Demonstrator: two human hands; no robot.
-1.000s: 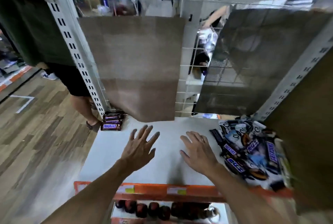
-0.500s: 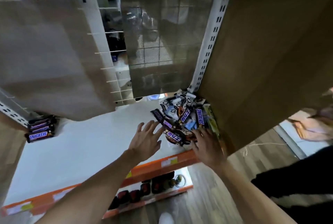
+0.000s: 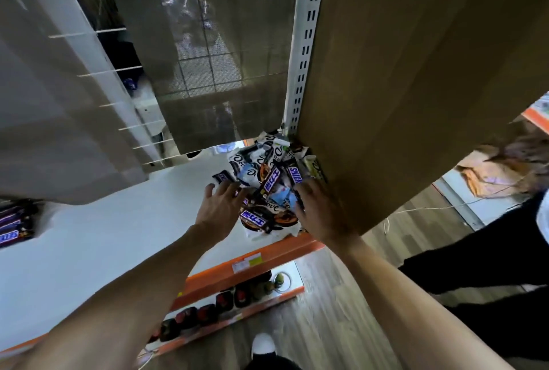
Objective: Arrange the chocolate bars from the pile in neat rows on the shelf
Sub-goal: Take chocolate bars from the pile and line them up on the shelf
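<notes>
A loose pile of chocolate bars in dark brown, white and pale blue wrappers [image 3: 273,179] is seen at the right end of a flat white metal shelf with an orange front edge [image 3: 104,236]. The left hand [image 3: 221,206] is placed against the left side of the pile, its fingers [image 3: 225,188] spread and straight, with nothing gripped. The right hand [image 3: 322,212] is laid against the right side of the pile; its fingertips are hidden among the wrappers, so it cannot be told whether a bar is held. A short row of dark brown Snickers bars [image 3: 13,224] is set well left of the pile. A brown cardboard panel [image 3: 416,72] stands just right of the pile.
</notes>
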